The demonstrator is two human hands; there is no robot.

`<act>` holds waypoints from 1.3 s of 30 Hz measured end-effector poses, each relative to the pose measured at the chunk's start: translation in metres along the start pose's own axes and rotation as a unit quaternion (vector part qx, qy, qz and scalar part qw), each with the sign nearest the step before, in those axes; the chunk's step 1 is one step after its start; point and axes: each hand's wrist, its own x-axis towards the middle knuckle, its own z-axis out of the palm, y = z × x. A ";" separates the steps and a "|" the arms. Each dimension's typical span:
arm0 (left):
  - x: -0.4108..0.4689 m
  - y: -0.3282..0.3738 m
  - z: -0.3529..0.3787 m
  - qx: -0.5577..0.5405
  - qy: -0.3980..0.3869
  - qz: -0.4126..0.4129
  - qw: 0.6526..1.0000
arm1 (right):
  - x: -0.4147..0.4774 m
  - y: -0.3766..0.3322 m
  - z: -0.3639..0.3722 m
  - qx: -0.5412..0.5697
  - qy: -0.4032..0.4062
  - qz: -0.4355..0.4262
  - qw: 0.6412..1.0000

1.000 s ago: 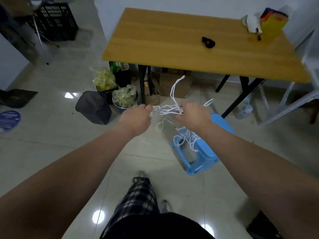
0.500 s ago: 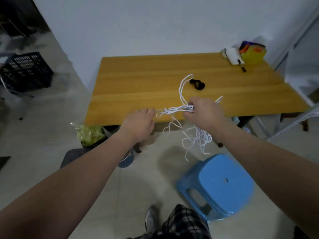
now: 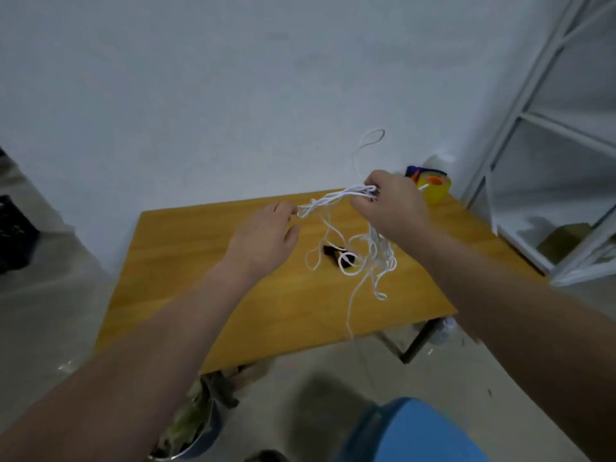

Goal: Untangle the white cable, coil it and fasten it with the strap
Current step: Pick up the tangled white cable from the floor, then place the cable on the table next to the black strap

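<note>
The right hand (image 3: 390,208) grips the white cable (image 3: 333,198) bunched high, so tangles dangle free above the strap (image 3: 331,252) at 6 o'clock. The left hand (image 3: 263,241), at 9 o'clock, meets the strands; I cannot tell whether it grasps them.

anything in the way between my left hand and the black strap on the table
Only the white cable itself: its loops, hanging from the right hand, dangle across the strap in this view, and one loop overlaps it. Otherwise the left hand has only open table top between it and the strap.
</note>
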 end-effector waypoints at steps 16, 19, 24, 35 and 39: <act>0.161 0.011 0.093 -0.284 -0.160 -0.036 0.945 | 0.181 0.031 0.027 0.248 0.103 0.090 0.959; 0.180 0.013 0.111 -0.365 -0.188 -0.051 0.910 | 0.201 0.049 0.036 0.276 0.108 0.107 0.949; 0.213 0.013 0.158 -0.335 -0.210 -0.074 0.915 | 0.230 0.095 0.043 0.304 0.106 0.124 0.938; 0.266 -0.011 0.263 -0.291 -0.148 -0.233 0.916 | 0.277 0.295 0.153 0.103 -0.141 0.056 0.983; 0.254 -0.025 0.281 -0.303 -0.132 -0.316 0.889 | 0.256 0.338 0.198 0.125 -0.231 0.065 0.963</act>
